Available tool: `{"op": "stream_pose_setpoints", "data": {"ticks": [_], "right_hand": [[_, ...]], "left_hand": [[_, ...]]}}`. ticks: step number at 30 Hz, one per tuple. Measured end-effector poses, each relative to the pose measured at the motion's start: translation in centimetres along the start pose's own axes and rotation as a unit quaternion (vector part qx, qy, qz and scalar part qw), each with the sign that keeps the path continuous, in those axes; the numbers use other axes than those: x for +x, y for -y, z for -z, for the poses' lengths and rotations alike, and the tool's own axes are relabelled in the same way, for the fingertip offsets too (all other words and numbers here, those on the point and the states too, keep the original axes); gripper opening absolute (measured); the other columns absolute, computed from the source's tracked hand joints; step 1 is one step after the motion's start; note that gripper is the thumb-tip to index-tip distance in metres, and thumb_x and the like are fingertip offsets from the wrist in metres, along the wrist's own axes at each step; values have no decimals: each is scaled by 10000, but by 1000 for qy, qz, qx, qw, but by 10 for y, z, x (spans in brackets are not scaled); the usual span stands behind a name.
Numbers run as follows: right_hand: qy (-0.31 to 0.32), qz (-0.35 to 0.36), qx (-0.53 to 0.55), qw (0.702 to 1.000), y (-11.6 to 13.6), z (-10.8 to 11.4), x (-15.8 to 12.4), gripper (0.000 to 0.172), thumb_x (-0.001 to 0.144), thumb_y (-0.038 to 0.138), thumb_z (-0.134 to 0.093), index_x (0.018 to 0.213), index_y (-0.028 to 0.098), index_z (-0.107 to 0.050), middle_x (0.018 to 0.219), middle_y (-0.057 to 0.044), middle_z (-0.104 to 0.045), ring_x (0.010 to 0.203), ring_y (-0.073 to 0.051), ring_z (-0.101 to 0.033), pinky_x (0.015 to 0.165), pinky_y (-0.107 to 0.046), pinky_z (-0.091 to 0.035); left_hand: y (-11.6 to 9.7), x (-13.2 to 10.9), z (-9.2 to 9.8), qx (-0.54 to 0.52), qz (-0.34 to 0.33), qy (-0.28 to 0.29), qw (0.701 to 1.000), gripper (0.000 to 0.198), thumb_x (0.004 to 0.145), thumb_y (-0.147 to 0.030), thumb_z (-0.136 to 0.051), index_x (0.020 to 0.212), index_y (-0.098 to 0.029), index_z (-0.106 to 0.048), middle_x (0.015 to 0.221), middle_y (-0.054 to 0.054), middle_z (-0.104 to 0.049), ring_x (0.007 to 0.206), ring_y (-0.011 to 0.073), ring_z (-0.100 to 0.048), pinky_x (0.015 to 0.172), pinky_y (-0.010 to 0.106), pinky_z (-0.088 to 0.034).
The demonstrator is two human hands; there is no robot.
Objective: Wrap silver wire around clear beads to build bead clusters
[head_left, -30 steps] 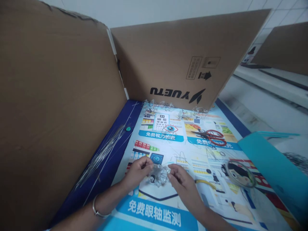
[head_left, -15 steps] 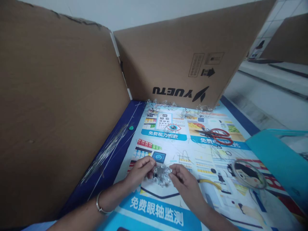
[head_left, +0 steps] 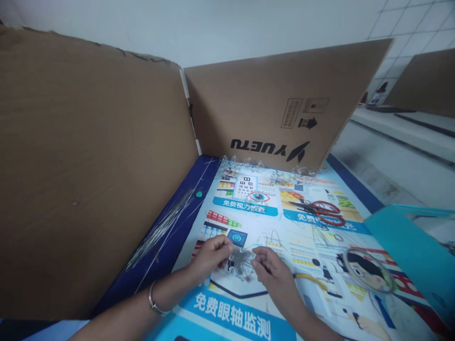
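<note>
Between my two hands is a clear, shiny beaded wire piece [head_left: 241, 264], shaped like a small flower or cluster. My left hand [head_left: 214, 255], with a metal bangle [head_left: 152, 299] at the wrist, is closed in a pinch on its left edge. At the right edge, the thumb and fingertips of my right hand [head_left: 272, 267] are drawn together; they seem to pinch a thin part of the piece, too fine to make out. Loose thin wires [head_left: 273, 238] lie on the printed mat just beyond.
Red-handled scissors [head_left: 325, 212] lie at the right, near a clear ring [head_left: 369, 271] and a yellow curved handle [head_left: 313, 279]. A bundle of wires [head_left: 163, 227] lies along the left cardboard wall [head_left: 88, 166]. Clear beaded pieces [head_left: 245, 163] line the back wall. A turquoise box [head_left: 408, 241] stands right.
The view has tilted up a little, so everything sits lower in the picture. Both hands stay at the beaded piece, with little visible change in their hold.
</note>
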State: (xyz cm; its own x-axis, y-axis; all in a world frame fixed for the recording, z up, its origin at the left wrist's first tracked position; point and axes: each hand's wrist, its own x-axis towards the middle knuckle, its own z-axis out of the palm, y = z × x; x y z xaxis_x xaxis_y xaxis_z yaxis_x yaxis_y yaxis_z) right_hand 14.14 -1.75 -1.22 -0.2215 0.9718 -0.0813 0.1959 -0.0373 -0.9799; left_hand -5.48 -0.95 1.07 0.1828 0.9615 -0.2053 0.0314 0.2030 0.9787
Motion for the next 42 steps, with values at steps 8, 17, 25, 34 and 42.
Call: {"op": "stream_pose_setpoints", "data": {"ticks": [8,17,25,34,42], "right_hand": [[5,7,27,1000,5,0,0,301,829,418,-534,1053,219,-504,678,34,-494,573,-140,-496,536,-264,-425],[-43,35,-58,997,21,31,6,347,830,416,-487,1105,203,-483,741,6,-554,596,-149,-548,555,-271,-454],[-42,53,-344,937,12,85,30,230,810,371,-471,897,209,-609,818,-49,-647,740,-214,-616,661,-322,-461],[9,39,-464,885,28,89,36,199,854,265,-420,840,208,-610,861,-40,-626,785,-180,-593,674,-265,-392],[27,20,-547,837,32,83,50,215,854,244,-467,1004,179,-605,961,-76,-630,894,-198,-604,727,-259,-397]], "left_hand": [[-8,-2,-3,29,8,-39,999,302,761,-436,-595,656,-167,-505,453,-75,-416,380,62,-334,391,174,-244],[-15,-3,-6,25,20,-65,997,263,741,-391,-594,636,-169,-499,469,-69,-419,394,61,-357,377,161,-236],[-2,-5,3,25,28,-96,995,254,779,-386,-572,668,-173,-489,433,-74,-422,366,56,-339,358,147,-221],[-2,-14,7,-19,54,-110,992,290,777,-422,-576,673,-179,-456,453,-69,-454,378,58,-382,385,152,-288],[-7,-20,8,13,43,-84,995,230,804,-368,-530,702,-168,-477,476,-61,-459,429,64,-402,434,162,-312]]}}
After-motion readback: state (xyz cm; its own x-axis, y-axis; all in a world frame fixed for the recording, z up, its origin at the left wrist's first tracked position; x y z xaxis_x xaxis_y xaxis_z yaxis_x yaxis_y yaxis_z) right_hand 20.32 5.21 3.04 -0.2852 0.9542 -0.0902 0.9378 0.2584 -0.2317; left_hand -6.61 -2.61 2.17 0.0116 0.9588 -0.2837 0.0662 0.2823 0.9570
